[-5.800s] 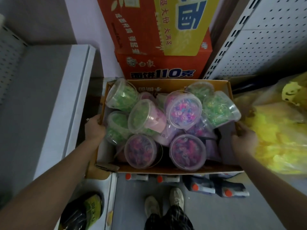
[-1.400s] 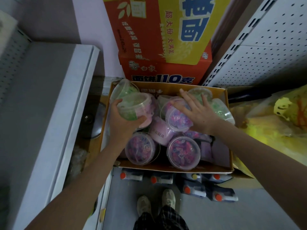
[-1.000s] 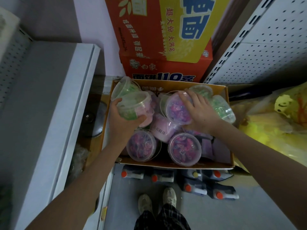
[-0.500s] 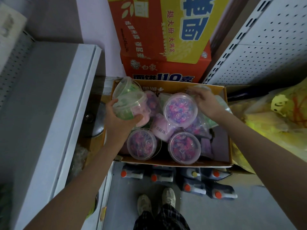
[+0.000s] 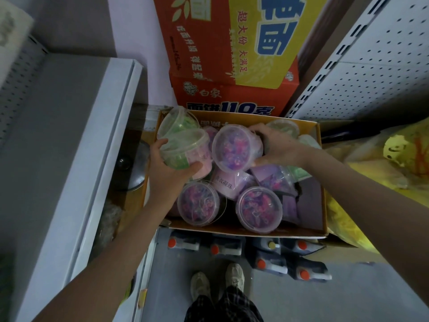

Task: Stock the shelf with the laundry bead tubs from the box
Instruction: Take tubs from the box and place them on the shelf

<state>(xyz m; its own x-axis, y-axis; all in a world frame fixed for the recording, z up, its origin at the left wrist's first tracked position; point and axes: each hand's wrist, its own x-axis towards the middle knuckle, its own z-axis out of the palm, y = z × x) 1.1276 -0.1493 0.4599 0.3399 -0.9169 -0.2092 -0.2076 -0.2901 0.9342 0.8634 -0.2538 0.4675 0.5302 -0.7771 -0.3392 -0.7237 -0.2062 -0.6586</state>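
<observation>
An open cardboard box [image 5: 321, 163] holds several clear-lidded laundry bead tubs, some with green beads and some with purple and pink. My left hand [image 5: 168, 169] grips a tub of green beads with a pink label [image 5: 185, 148] at the box's left side. My right hand [image 5: 278, 145] grips a tub of purple beads [image 5: 233, 151] from behind, tilted with its lid toward me. Two more purple tubs [image 5: 199, 203] stand upright at the box's near edge. A grey shelf [image 5: 58, 135] lies to the left.
A large orange and yellow carton [image 5: 232, 54] stands behind the box. Dark jugs with orange caps [image 5: 267, 252] lie on the floor under the box's near edge. Yellow plastic bags [image 5: 383, 173] are on the right, below a white pegboard rack [image 5: 371, 66]. My shoes [image 5: 218, 280] are below.
My right hand has closed round the purple tub and tipped it up toward me. My left hand keeps its hold on the green tub, lifted slightly.
</observation>
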